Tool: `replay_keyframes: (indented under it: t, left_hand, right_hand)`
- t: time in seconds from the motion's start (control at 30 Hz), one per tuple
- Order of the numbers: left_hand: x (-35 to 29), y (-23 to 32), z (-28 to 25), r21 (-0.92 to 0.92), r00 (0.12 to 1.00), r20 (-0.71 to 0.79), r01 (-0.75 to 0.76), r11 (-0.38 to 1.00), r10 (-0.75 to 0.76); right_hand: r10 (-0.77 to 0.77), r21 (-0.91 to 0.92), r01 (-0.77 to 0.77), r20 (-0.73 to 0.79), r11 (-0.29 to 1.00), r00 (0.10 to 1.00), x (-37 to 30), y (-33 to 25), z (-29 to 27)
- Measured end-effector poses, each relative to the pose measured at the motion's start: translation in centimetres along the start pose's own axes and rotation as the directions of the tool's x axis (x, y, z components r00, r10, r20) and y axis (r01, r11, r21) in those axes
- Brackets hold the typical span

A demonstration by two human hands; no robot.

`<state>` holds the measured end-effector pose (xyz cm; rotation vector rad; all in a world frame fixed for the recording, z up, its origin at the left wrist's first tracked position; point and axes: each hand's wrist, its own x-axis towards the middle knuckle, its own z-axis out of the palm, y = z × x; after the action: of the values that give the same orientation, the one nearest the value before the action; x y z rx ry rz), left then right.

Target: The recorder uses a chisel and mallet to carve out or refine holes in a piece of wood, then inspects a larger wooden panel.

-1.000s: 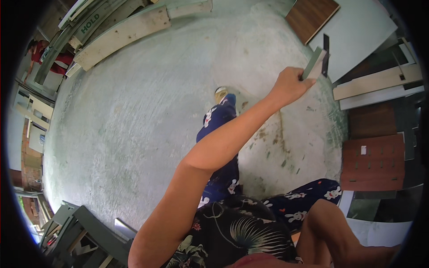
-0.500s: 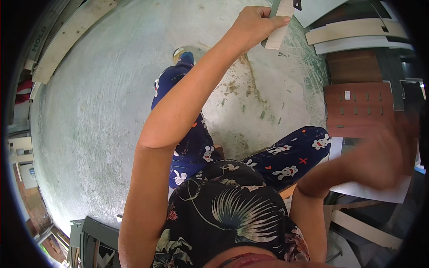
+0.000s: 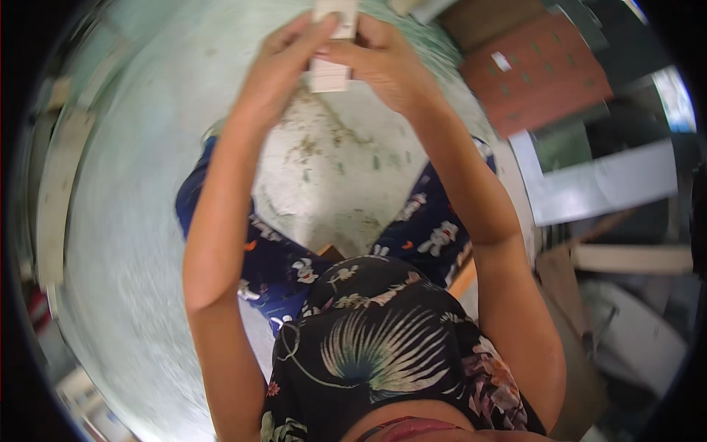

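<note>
A narrow, pale strip of wood or board (image 3: 330,78) is held out in front of me at the top of the head view, its far end cut off by the picture's edge. My left hand (image 3: 283,62) is closed round its left side, thumb lying on the face. From the right, my right hand (image 3: 387,62) grips the same strip, its thumb crossing the face just below the left thumb. Some fingers are hidden behind the strip. Motion blurs the picture a little.
At upper right lies a reddish-brown panel (image 3: 537,70) with green slots and a white label. Below it is a pale grey sheet (image 3: 607,184), then a light board (image 3: 633,259). Long planks (image 3: 62,199) line the left. My legs straddle the stained floor (image 3: 324,155).
My right hand has come from the far right up to the strip and now grips it. My left hand and the strip have shifted left in view. The whole view has turned toward the right.
</note>
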<state>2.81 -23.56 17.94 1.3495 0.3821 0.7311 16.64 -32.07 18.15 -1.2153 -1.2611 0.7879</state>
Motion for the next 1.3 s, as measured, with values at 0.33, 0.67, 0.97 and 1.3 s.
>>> replay_keyframes:
  t: [0.33, 0.67, 0.97, 1.3]
  left_hand:
    - [-2.2, 2.1, 0.9, 0.495, 0.998, 0.037, -0.056, 0.867, 0.043]
    - [-2.0, 1.9, -2.2, 0.498, 0.997, -0.069, 0.068, 0.865, -0.038]
    - [-1.9, -1.2, -7.1, 0.435, 0.973, -0.205, 0.189, 0.88, -0.107]
    - [-10.2, -0.3, -14.5, 0.79, 0.949, -0.272, 0.127, 0.6, 0.157]
  right_hand:
    - [-0.007, -0.119, -0.146, -0.798, 0.982, 0.603, -19.5, 6.5, -23.0]
    - [0.289, -0.04, -0.998, -0.956, 0.04, 0.05, -49.3, 30.7, -15.0]
    - [0.396, -0.193, -0.977, -0.907, -0.095, 0.14, -49.8, 35.0, -10.2]
    - [0.267, -0.068, -0.983, -0.957, 0.169, 0.112, -47.4, 38.9, -13.6]
